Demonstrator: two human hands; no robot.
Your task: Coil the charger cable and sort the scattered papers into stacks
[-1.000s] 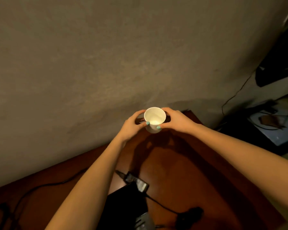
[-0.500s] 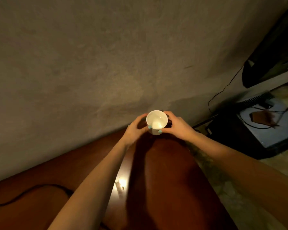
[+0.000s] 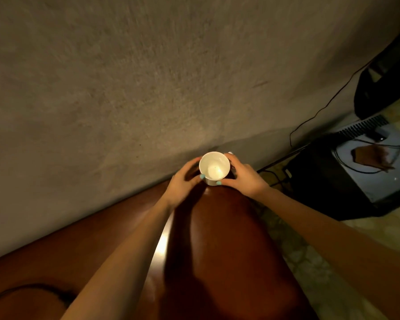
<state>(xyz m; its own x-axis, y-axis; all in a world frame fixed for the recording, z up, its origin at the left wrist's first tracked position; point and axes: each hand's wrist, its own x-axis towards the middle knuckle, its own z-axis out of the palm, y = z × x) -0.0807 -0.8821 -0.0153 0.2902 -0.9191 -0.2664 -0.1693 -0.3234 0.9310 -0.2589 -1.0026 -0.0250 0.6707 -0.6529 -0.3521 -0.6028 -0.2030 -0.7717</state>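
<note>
Grey plastered wall [image 3: 148,88] backs a glossy reddish-brown desk [image 3: 217,250]. At the desk's far corner we note a white paper cup [image 3: 214,168], upright, its mouth open towards us. Left hand [image 3: 183,183] and right hand [image 3: 245,179] each curl round its sides, holding it between them. We record a black cable [image 3: 44,286] lying on the desk at lower left, well apart from the cup.

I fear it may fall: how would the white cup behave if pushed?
The white cup looks thin-walled and seems empty, so probably light. Narrower at the base, it may tip easily near the table corner.
</note>
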